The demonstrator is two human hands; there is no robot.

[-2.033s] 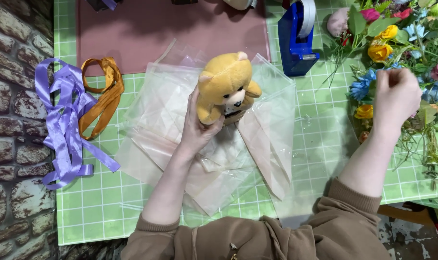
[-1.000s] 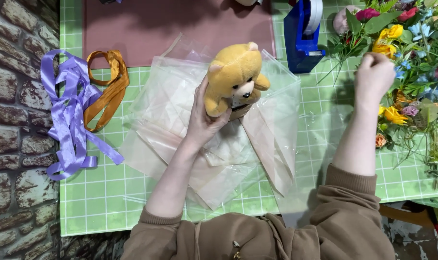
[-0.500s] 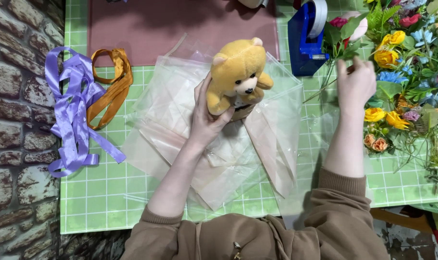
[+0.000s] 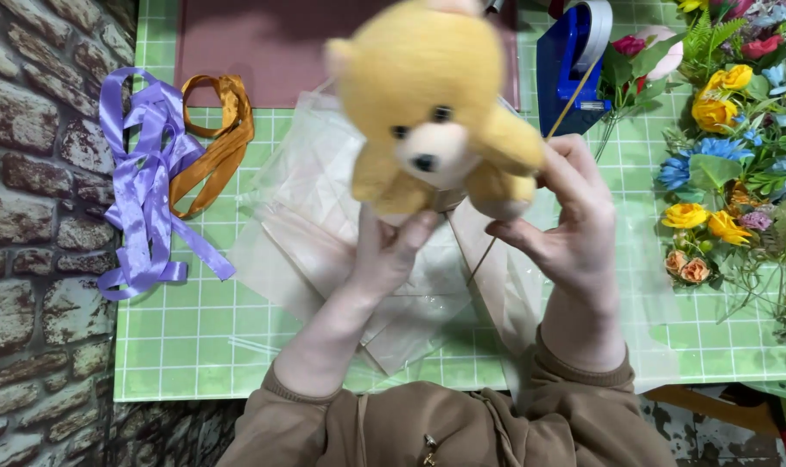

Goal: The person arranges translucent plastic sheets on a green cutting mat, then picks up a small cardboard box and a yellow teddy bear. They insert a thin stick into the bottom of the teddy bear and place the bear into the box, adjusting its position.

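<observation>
A yellow plush teddy bear [image 4: 428,104] is raised close to the camera, slightly blurred, with its face toward me. My left hand [image 4: 384,259] grips it from below, around its lower body. My right hand [image 4: 566,216] is at the bear's right leg. Its fingers pinch a thin wooden stick [image 4: 575,91] that slants from the tape dispenser down toward the bear's underside. The stick's lower part shows again under the bear. Both hands are above the clear cellophane sheets [image 4: 315,207] spread on the green gridded mat [image 4: 194,346].
A purple ribbon [image 4: 146,182] and an orange ribbon [image 4: 220,138] lie at the left beside a brick wall [image 4: 38,216]. A blue tape dispenser [image 4: 570,60] stands at the back. Artificial flowers [image 4: 730,130] crowd the right side. A dusky pink sheet [image 4: 255,43] lies at the back.
My left hand has lifted the bear up toward the camera. My right hand has left the flowers and come to the bear, with a thin stick in its fingers.
</observation>
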